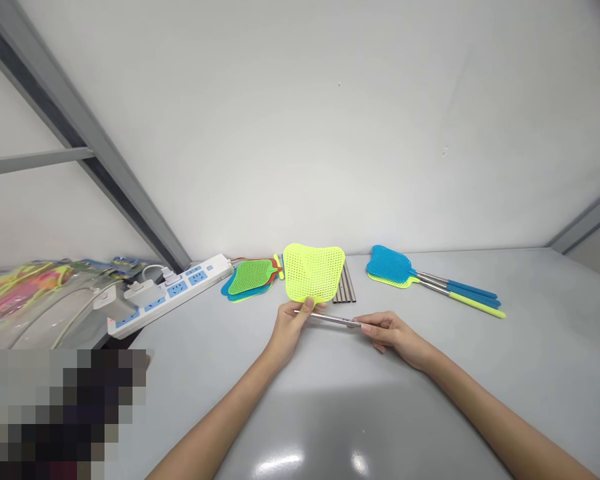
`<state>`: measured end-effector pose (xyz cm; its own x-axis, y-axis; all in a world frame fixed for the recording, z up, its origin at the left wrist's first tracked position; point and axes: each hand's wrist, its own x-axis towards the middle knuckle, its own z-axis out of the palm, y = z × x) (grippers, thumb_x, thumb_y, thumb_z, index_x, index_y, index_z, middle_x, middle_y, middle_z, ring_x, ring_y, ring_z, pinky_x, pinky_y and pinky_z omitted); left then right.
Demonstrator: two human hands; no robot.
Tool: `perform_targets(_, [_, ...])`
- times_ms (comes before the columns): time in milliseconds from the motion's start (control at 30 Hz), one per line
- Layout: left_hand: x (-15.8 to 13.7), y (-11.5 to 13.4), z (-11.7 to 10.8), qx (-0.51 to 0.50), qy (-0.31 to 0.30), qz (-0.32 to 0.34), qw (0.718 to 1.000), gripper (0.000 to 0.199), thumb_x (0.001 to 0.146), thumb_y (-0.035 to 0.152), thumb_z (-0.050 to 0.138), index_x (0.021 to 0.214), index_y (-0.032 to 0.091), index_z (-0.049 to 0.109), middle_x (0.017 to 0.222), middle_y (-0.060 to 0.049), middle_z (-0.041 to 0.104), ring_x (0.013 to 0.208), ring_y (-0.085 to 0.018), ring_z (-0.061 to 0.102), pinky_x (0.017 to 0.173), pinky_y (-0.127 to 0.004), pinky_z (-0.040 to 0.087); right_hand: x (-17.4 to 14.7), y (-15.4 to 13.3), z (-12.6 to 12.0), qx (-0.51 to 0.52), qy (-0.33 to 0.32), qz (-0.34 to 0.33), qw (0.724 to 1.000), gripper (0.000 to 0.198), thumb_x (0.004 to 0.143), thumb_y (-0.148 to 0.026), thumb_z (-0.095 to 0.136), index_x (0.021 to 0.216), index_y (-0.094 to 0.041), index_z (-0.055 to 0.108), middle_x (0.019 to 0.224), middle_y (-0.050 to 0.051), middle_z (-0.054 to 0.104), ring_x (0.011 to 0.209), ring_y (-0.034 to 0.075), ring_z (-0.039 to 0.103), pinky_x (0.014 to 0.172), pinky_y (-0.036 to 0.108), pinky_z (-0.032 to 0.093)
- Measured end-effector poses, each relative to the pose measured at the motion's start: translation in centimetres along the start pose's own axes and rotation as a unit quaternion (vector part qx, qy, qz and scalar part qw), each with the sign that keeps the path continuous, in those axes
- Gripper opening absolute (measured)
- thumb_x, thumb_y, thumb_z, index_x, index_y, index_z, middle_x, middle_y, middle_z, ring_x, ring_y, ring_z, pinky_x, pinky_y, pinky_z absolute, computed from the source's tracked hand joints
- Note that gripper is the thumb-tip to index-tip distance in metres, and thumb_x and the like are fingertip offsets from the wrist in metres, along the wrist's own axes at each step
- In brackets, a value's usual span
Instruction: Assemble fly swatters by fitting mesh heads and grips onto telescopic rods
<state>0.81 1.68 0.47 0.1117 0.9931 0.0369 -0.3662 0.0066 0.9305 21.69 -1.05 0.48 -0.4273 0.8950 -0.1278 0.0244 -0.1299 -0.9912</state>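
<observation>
A yellow fly swatter head (pixel 314 272) stands upright, its mesh facing me. My left hand (pixel 287 328) pinches it at the neck, between thumb and fingers, along with one end of a thin metal rod (pixel 334 319). The rod lies nearly level, crosswise between my hands. My right hand (pixel 395 337) is closed on its other end. Whether the rod and the head are joined is hidden by my left fingers. Behind the yellow head, several metal tubes (pixel 349 287) lie side by side on the grey table (pixel 300 373), partly covered from view.
Loose green, blue and red swatter heads (pixel 253 277) are stacked to the left. At right lie several swatters with metal shafts and blue or yellow handles (pixel 473 293). A white power strip (pixel 180 288) with plugged-in adapters and plastic bags (pixel 35 293) occupy the left side. A wall rises behind.
</observation>
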Motion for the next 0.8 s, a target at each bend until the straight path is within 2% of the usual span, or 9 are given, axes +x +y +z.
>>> perform_targets(133, [-0.3, 0.0, 0.6, -0.052, -0.012, -0.025, 0.998, 0.020, 0.072, 0.029, 0.053, 0.071, 0.013, 0.064, 0.073, -0.006, 0.063, 0.067, -0.013, 0.055, 0.069, -0.024, 0.040, 0.1, 0.0, 0.0, 0.036, 0.008, 0.011, 0.999, 0.035, 0.068, -0.037, 0.056, 0.093, -0.013, 0.062, 0.050, -0.004, 0.031, 0.043, 0.006, 0.024, 0.042, 0.022, 0.023])
perform_targets(267, [0.0, 0.3, 0.1, -0.176, 0.025, -0.044, 0.983, 0.014, 0.070, 0.027, 0.056, 0.076, 0.015, 0.060, 0.085, -0.004, 0.063, 0.064, -0.011, 0.057, 0.068, -0.025, 0.043, 0.1, -0.1, 0.1, 0.064, 0.028, 0.009, 0.997, 0.032, 0.067, -0.034, 0.057, 0.090, -0.013, 0.063, 0.047, -0.006, 0.023, 0.044, 0.007, 0.019, 0.041, 0.022, 0.025])
perform_targets(367, [0.4, 0.3, -0.3, -0.234, 0.043, -0.062, 0.969, 0.018, 0.070, 0.026, 0.057, 0.086, 0.018, 0.058, 0.094, -0.003, 0.061, 0.068, -0.011, 0.058, 0.071, -0.027, 0.045, 0.1, -0.3, 0.2, 0.077, 0.040, 0.005, 0.996, 0.030, 0.067, -0.034, 0.057, 0.087, -0.013, 0.064, 0.047, -0.006, 0.021, 0.044, 0.007, 0.018, 0.041, 0.022, 0.025])
perform_targets(800, [0.4, 0.2, -0.3, -0.217, 0.009, -0.058, 0.974, 0.025, 0.074, 0.026, 0.053, 0.098, 0.025, 0.054, 0.108, -0.001, 0.055, 0.074, -0.010, 0.057, 0.069, -0.027, 0.045, 0.0, -0.3, 0.2, 0.101, 0.045, -0.009, 0.994, 0.027, 0.070, -0.031, 0.055, 0.086, -0.012, 0.064, 0.046, -0.007, 0.018, 0.043, 0.006, 0.016, 0.042, 0.023, 0.023])
